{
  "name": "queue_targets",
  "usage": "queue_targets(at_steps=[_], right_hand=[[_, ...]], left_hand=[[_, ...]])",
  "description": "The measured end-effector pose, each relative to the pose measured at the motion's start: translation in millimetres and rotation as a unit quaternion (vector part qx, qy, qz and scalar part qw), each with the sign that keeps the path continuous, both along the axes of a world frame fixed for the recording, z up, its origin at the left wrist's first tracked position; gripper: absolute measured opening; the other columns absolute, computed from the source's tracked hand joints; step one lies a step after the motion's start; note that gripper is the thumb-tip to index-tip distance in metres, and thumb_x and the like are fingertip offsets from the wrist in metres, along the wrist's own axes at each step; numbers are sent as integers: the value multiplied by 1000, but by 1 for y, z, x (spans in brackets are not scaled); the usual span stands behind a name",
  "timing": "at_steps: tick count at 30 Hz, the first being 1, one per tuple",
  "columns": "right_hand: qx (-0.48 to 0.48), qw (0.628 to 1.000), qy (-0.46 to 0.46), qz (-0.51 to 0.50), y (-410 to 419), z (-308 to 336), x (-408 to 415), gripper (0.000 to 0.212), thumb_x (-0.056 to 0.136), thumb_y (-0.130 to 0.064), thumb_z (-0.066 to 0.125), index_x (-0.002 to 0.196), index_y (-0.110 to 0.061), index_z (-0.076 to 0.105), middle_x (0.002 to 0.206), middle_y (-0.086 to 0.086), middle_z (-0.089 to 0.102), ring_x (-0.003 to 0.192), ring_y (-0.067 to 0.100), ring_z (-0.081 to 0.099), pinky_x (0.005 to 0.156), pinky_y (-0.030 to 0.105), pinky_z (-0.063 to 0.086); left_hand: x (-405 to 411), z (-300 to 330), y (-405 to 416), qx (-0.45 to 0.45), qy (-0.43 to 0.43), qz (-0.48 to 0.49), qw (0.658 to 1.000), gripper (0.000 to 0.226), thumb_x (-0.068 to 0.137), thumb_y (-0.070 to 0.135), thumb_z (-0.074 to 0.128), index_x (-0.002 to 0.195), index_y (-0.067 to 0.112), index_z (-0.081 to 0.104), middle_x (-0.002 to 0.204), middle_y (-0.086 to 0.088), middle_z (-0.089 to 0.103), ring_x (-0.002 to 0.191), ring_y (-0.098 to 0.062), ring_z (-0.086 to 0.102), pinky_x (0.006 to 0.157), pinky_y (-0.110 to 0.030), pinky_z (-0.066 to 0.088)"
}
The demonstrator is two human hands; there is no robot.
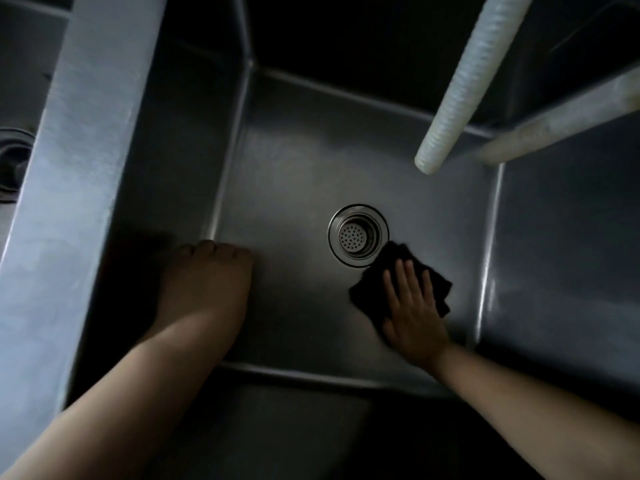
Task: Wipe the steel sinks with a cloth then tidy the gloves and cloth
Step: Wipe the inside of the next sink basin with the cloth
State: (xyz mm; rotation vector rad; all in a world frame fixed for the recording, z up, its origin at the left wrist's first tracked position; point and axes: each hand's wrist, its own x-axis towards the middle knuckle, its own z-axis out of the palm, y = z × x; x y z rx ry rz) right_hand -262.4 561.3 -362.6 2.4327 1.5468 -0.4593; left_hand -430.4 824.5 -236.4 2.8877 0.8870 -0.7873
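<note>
Head view — single frame, dim light.
Sink: steel sink (294,174), deep square basin; round perforated drain (357,234) in its floor.
Cloth: dark cloth (394,261) flat on the basin floor, one corner touching the drain's rim.
Right hand: right hand (412,306) pressed on the cloth, fingers straight and spread — not curled round it.
Left hand: left hand (211,271) at the basin's left wall, fingers bent downward, tips hidden; grasp cannot be told.
Hose: pale ribbed hose (460,84) hanging above the basin, well apart from both hands.
Neighbour: second basin (14,81) beyond the left divider (79,140).
</note>
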Motion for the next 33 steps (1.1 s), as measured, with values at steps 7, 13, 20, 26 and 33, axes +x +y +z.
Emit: queue_targets(at_steps=[7,13,20,26,33], right_hand=[[44,983,52,170,72,-15,-42,81,74,-45,43,146,-12,28,152,17,24,142,35,15,114,57,13],[65,985,31,155,191,-25,-23,77,80,-46,42,148,-14,24,154,16,19,144,33,12,113,56,5],[74,997,-23,-12,281,-31,75,75,88,-45,38,151,-19,7,158,14,1,145,30,-4,112,57,-6],[66,997,-35,-36,306,-28,86,72,88,-44,35,151,-22,6,158,12,0,145,30,-6,111,58,-6],[75,981,50,169,249,-32,-25,78,84,-48,44,150,-23,11,157,14,7,145,34,0,111,59,-6]], left_hand=[[1,2,2,-16,11,12,1000,24,95,29,41,115,24,53,119,2,60,113,-21,52,89,-31,37],[6,7,5,-42,16,44,998,23,74,26,72,93,13,69,89,-8,70,86,-30,65,79,-35,48],[7,6,6,-81,26,69,994,26,63,29,80,81,13,70,76,-9,69,75,-31,65,72,-37,50],[5,7,5,-81,22,61,995,24,58,29,82,73,14,70,69,-6,68,68,-28,65,66,-36,50],[2,-4,2,-42,31,42,998,29,97,31,35,122,23,47,124,1,56,116,-23,47,97,-36,32]])
